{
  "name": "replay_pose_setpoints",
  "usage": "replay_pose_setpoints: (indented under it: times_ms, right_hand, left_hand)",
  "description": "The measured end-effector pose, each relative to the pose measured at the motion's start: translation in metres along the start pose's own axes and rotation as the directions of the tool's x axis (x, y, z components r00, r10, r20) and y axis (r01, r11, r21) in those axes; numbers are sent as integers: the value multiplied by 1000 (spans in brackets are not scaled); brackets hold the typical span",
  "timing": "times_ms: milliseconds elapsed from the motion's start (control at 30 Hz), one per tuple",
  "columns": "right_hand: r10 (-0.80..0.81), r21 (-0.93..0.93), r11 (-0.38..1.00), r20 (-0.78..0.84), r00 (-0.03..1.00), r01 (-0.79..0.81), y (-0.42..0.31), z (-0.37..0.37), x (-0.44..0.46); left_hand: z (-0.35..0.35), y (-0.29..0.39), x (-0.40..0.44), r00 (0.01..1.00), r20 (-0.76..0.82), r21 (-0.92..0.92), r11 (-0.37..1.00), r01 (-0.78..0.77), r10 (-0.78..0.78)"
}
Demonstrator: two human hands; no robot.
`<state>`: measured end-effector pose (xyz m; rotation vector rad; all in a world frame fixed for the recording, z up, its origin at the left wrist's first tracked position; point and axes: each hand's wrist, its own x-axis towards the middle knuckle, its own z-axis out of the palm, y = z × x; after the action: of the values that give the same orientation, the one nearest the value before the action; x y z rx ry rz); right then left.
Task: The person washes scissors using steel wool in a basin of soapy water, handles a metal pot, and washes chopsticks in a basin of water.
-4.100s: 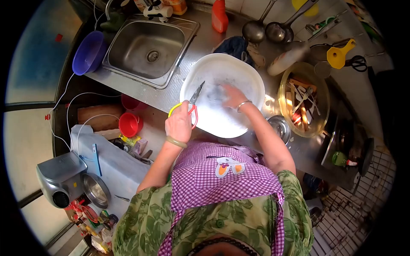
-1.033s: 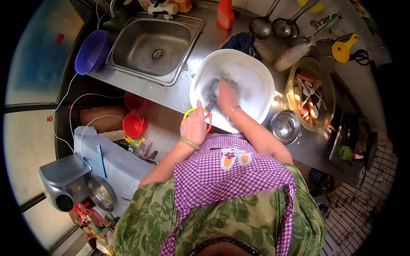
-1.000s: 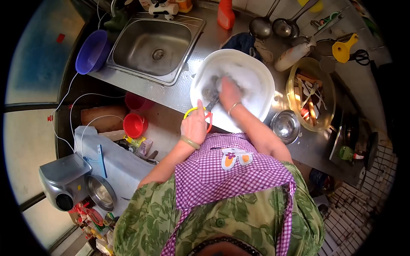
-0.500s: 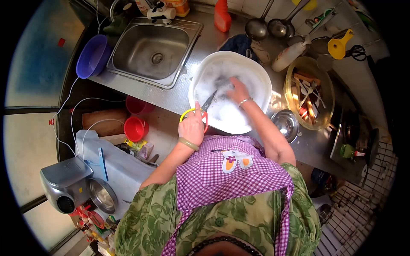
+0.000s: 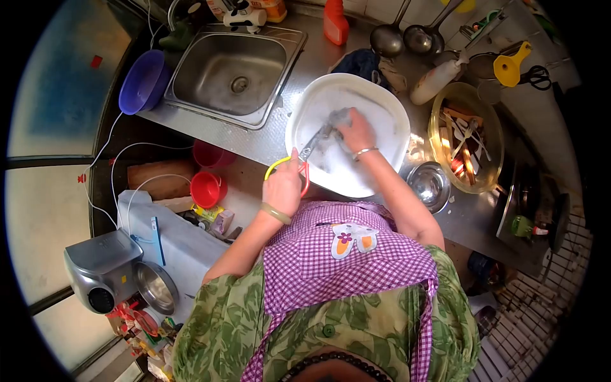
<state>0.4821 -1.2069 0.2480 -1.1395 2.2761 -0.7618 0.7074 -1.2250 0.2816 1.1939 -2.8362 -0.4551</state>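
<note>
My left hand (image 5: 283, 189) is closed on the yellow and red handles of a pair of scissors (image 5: 310, 148), over the near left rim of a white basin (image 5: 392, 167). The blades point up and right into the basin. My right hand (image 5: 358, 132) is inside the basin, its fingers closed round a grey scrubber (image 5: 339, 117) that touches the blade tips. Whitish suds lie round it.
A steel sink (image 5: 229, 73) and purple bowl (image 5: 142, 82) are at the left. On the right stand a steel bowl (image 5: 429, 187), a yellowish tub (image 5: 496, 149) of utensils and a white bottle (image 5: 435, 83). Behind is a red bottle (image 5: 335, 23).
My right hand came out of the suds area near the middle and now has the grey scrubber against the scissor tips. My left hand keeps the scissors. The view shifted slightly.
</note>
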Motion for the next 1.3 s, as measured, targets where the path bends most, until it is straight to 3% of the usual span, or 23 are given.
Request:
replay_pose_setpoints:
  times_ms: [67, 100, 133, 167, 200, 267, 300, 333, 400, 567, 667, 700, 800, 833, 933, 967, 1067, 1133, 1200, 1233, 1300]
  right_hand:
    - [67, 109, 992, 17, 998, -69, -4, -20, -5]
    - [18, 169, 985, 17, 1000, -21, 2, -18, -7]
    - [-32, 230, 973, 14, 999, 28, 9, -14, -8]
    - [-81, 291, 954, 8, 997, 75, 10, -13, -12]
    - [-110, 267, 958, 20, 994, 101, 9, -12, -15]
    - [-163, 219, 964, 39, 986, 151, 1, -10, -26]
    - [-175, 276, 952, 131, 976, 134, -10, -18, -32]
    - [-260, 240, 943, 95, 961, 231, -18, -18, -38]
    - [-421, 155, 898, 34, 907, 411, -29, -13, -50]
    - [-45, 364, 931, 74, 996, 15, -28, -20, -18]
    - [-462, 56, 882, -97, 882, 468, -29, -9, -30]
    - [-418, 103, 906, 51, 907, 411, -23, -1, -30]
    - [-256, 96, 964, 69, 964, 249, -30, -31, -24]
    - [-270, 94, 961, 111, 956, 261, -25, -35, -18]
    - [-374, -12, 927, -99, 922, 375, -1, 8, -18]
    - [-324, 105, 938, -70, 944, 330, -8, 2, -24]
    - [-253, 34, 967, 63, 965, 251, -26, -28, -26]
    - [-186, 102, 976, -60, 981, 191, -8, -23, -12]
    - [-107, 131, 983, -152, 983, 128, -11, -25, 0]
    - [-51, 200, 978, -40, 998, 58, -11, -25, -3]
    - [-236, 185, 958, 83, 968, 218, -13, -19, -21]
  left_hand:
    - [0, -15, 2, 977, 180, -450, 874, 183, -112]
    - [1, -21, 3, 944, 322, -706, 644, 294, -78]
    - [0, -26, 5, 889, 457, -830, 338, 443, -42]
    - [-7, -26, 7, 820, 560, -814, -107, 571, 120]
    - [-14, -25, 9, 761, 567, -582, -500, 641, 316]
    - [-18, -13, 10, 750, 571, -494, -590, 639, 335]
    - [-16, -12, 11, 734, 579, -418, -643, 642, 356]
    - [-14, -12, 12, 718, 585, -338, -691, 639, 378]
    - [-9, -10, 12, 703, 584, -284, -710, 645, 405]
    - [-19, 2, 9, 732, 544, -376, -660, 650, 411]
    - [-12, 1, 9, 726, 583, -346, -697, 628, 365]
    - [-10, 2, 8, 735, 567, -380, -674, 633, 371]
    - [-10, 6, 5, 744, 533, -429, -629, 648, 403]
    - [-18, 9, 4, 738, 529, -411, -635, 654, 418]
    - [-20, 8, 6, 734, 545, -305, -720, 624, 406]
    - [-20, 7, 7, 731, 533, -252, -745, 617, 425]
    - [-5, 5, 8, 715, 492, -127, -772, 623, 497]
    - [-3, 5, 13, 696, 494, -48, -783, 620, 521]
    - [-11, 8, 18, 739, 435, -45, -807, 589, 515]
    - [-11, 7, 18, 754, 417, -62, -812, 580, 507]
    - [-9, 4, 19, 761, 402, -98, -802, 589, 509]
